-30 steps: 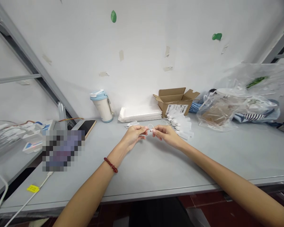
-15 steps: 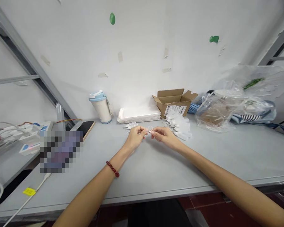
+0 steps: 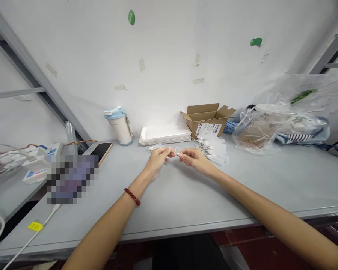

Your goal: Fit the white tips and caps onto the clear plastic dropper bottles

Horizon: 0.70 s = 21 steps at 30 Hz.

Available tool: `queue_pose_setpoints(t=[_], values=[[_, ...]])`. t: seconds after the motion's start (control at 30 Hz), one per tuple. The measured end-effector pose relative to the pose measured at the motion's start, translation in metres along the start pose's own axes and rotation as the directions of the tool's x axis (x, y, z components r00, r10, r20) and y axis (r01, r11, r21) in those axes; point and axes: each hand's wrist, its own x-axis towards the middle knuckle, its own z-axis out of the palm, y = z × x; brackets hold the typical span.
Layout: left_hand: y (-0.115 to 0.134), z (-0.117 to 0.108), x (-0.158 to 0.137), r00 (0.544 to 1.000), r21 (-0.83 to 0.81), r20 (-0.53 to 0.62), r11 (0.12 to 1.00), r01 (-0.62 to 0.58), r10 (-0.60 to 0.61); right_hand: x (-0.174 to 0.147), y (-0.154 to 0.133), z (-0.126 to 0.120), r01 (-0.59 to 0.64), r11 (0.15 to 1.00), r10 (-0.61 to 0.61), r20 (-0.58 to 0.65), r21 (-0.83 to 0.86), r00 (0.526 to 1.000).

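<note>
Between my two hands a thin white string loop (image 3: 178,150) stands up in a small arc. My right hand (image 3: 193,159) pinches it at a small white end piece. My left hand (image 3: 160,157) has its thumb and fingertips pressed together at the other side of the loop; what exactly lies in that pinch is too small to tell. Just beyond my right hand lies a heap of white tags (image 3: 214,147) with strings. Behind my left hand a few similar pieces (image 3: 156,146) rest on the grey table (image 3: 186,210).
At the back stand an open cardboard box (image 3: 204,119), a stack of white trays (image 3: 166,135) and a blue-lidded cup (image 3: 119,126). Clear plastic bags (image 3: 256,135) lie on the right. To the left are a phone (image 3: 103,150), a blurred-out patch, power strips and a white cable (image 3: 30,240).
My left thumb has shifted up slightly along the fingers, and the fingertips moved a little. The loop remains between my hands. The whole view has tilted slightly.
</note>
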Motion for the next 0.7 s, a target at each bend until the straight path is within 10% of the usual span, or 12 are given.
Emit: queue_pose_setpoints(t=[0.23,0.43,0.7], values=[[0.006,-0.009,0.001,0.988,0.283,0.124,0.951,-0.124,0.092,-0.001,-0.001,-0.001,-0.005,1.000,0.006,0.036,-0.015,0.999],[0.018,-0.042,0.002,0.946,0.552,0.316,0.825,-0.125,-0.068,0.002,0.008,-0.003,0.041,0.960,-0.034,0.028,-0.279,0.999],[0.005,-0.079,0.015,0.971,0.712,0.176,0.702,-0.010,-0.165,0.009,0.018,-0.013,0.082,0.891,-0.123,-0.063,-0.446,0.990]])
